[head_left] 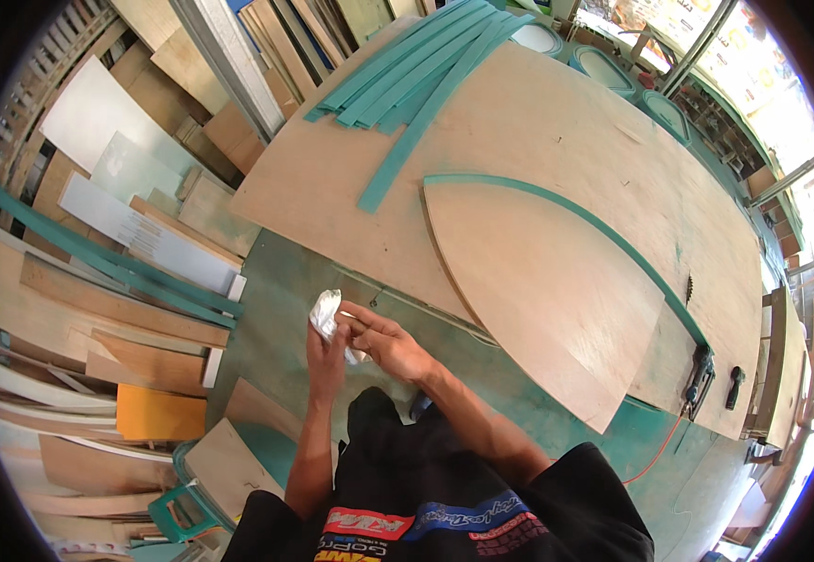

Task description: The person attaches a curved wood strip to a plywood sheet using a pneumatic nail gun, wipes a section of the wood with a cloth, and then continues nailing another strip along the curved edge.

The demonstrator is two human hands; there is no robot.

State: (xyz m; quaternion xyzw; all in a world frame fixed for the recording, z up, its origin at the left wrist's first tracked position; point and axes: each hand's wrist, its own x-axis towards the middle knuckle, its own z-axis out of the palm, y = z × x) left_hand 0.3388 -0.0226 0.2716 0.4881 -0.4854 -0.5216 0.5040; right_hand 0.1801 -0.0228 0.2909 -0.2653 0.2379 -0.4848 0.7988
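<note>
Grasp the crumpled white piece (326, 311) in the fingers of both hands, steadying with the left hand (325, 358) and working gently with the right hand (397, 350).

Greenish floor (280, 272) lies between a broad wooden table (557, 122) and boards (98, 300) stacked at left, with bright daylight (781, 84) at upper right.

Head view only: wide fisheye on the wearer's head, facing steeply down over the black shirt (393, 478). Left hand (322, 351) and right hand (393, 351) sit near, just left of centre; worktable (332, 187) runs farther off, up and right, edges bowed.
</note>
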